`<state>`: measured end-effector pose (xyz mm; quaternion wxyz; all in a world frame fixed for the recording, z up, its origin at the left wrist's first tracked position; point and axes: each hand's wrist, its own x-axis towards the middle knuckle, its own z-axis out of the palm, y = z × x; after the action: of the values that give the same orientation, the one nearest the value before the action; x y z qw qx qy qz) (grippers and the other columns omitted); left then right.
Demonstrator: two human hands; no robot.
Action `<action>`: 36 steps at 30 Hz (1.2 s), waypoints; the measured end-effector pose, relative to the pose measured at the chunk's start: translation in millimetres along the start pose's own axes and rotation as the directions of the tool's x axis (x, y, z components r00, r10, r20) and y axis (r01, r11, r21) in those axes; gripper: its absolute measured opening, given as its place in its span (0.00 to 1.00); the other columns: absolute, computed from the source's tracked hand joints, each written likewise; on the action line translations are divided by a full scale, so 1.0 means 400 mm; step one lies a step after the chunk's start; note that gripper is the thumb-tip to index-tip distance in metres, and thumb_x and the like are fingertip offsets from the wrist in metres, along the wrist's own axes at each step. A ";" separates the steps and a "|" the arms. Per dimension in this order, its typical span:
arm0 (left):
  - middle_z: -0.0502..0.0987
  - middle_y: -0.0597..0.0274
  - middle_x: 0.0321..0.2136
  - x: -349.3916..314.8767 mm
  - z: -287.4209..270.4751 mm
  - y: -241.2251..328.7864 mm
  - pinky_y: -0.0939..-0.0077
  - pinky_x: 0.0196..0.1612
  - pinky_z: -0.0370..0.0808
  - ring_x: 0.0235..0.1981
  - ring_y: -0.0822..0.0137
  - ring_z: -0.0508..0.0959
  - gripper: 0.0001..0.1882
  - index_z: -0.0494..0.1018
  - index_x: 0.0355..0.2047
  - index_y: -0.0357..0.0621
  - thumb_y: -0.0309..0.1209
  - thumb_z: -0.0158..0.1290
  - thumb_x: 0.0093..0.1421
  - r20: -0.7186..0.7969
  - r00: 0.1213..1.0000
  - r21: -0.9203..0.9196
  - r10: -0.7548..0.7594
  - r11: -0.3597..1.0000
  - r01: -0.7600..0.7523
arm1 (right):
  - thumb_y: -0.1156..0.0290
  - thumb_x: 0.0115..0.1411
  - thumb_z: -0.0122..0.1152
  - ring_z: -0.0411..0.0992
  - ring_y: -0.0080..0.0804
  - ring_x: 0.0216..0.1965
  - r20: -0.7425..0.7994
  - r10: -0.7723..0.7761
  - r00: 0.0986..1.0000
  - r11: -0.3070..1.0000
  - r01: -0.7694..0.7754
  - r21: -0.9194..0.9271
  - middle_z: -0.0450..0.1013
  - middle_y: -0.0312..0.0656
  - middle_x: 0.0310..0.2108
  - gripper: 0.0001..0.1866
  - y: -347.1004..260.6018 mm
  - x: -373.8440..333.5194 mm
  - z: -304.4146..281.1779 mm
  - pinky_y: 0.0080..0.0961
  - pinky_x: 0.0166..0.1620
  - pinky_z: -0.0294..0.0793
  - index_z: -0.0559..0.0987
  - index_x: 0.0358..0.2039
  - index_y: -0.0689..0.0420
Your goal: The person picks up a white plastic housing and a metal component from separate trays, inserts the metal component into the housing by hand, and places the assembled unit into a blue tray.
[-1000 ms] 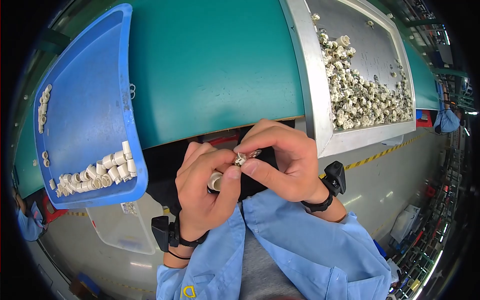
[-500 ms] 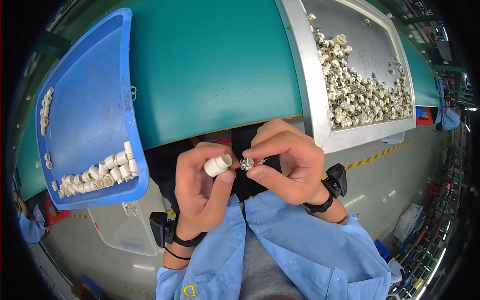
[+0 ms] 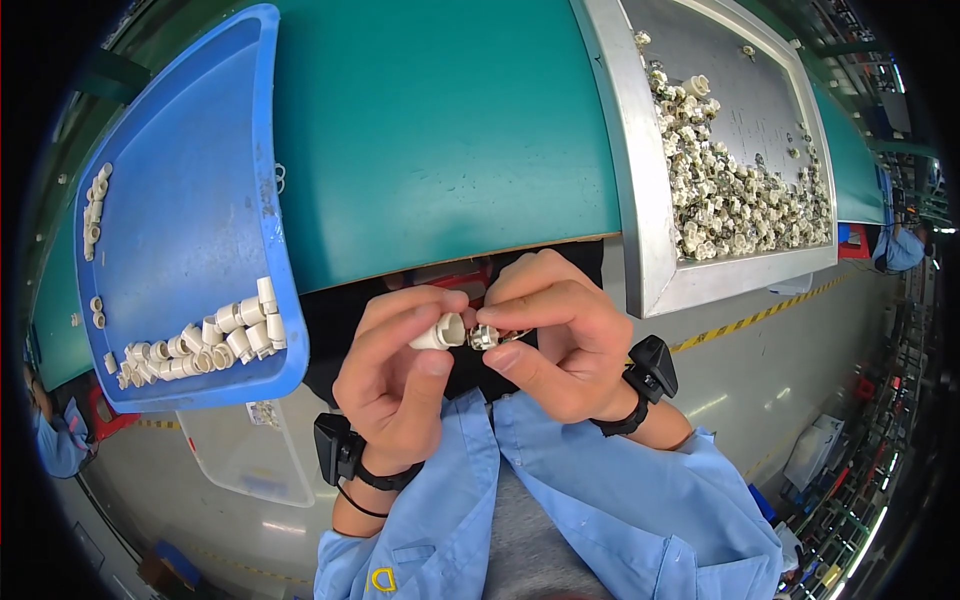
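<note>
White cylindrical sleeve [image 3: 436, 334] faces metal-fitted insert [image 3: 484, 338]

Left hand [image 3: 392, 368] pinches the sleeve; right hand [image 3: 560, 340] clamps the insert just beside its open mouth, near the green tabletop [image 3: 440, 130]. More sleeves [image 3: 229, 318] lie in a blue tray [image 3: 190, 220].

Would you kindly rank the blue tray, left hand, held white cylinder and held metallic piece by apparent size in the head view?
Blue tray
Left hand
White cylinder
Metallic piece, going by visible parts
</note>
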<state>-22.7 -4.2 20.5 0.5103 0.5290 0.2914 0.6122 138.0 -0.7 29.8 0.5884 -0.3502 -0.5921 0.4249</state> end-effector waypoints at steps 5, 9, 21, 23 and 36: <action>0.76 0.42 0.46 0.005 0.007 0.002 0.68 0.48 0.75 0.46 0.59 0.76 0.13 0.74 0.46 0.31 0.23 0.56 0.61 -0.036 0.998 -0.096 -0.054 0.994 0.050 | 0.78 0.54 0.68 0.70 0.33 0.33 0.020 -0.076 0.997 0.997 0.076 -0.001 0.74 0.48 0.35 0.12 0.010 0.005 -0.004 0.29 0.38 0.70 0.80 0.40 0.64; 0.75 0.43 0.47 0.004 -0.002 0.001 0.69 0.47 0.74 0.45 0.60 0.75 0.14 0.74 0.46 0.31 0.22 0.57 0.59 0.008 0.999 -0.056 -0.042 0.998 0.042 | 0.79 0.54 0.68 0.70 0.33 0.32 0.039 -0.108 0.993 0.994 0.109 -0.019 0.74 0.47 0.35 0.13 0.019 0.005 -0.008 0.29 0.37 0.69 0.80 0.40 0.64; 0.72 0.46 0.46 0.006 -0.013 0.002 0.71 0.46 0.74 0.44 0.61 0.75 0.16 0.76 0.46 0.30 0.19 0.60 0.56 0.028 0.998 -0.040 -0.054 0.998 0.055 | 0.81 0.54 0.66 0.70 0.33 0.32 0.092 -0.047 0.995 0.998 0.043 0.047 0.74 0.48 0.36 0.13 0.007 0.033 -0.014 0.31 0.35 0.67 0.79 0.41 0.63; 0.72 0.46 0.46 0.009 -0.012 0.000 0.71 0.46 0.74 0.44 0.61 0.75 0.16 0.76 0.45 0.30 0.19 0.60 0.56 0.029 0.999 -0.027 -0.043 0.999 0.044 | 0.81 0.54 0.65 0.70 0.33 0.32 0.048 -0.021 0.999 0.998 0.018 0.062 0.74 0.48 0.36 0.13 0.010 0.036 -0.011 0.31 0.35 0.67 0.79 0.41 0.62; 0.73 0.47 0.44 -0.008 -0.002 -0.013 0.69 0.44 0.76 0.41 0.57 0.78 0.15 0.76 0.44 0.34 0.19 0.61 0.55 -0.014 0.990 0.212 0.141 0.968 -0.135 | 0.81 0.55 0.61 0.74 0.38 0.34 0.132 -0.261 0.956 0.951 0.278 -0.137 0.72 0.47 0.38 0.18 0.034 0.020 0.003 0.34 0.36 0.69 0.73 0.47 0.60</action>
<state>-22.0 -5.3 14.6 0.4033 0.5900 0.3243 0.6197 135.3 11.7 20.6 0.5778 -0.2861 -0.6976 0.3124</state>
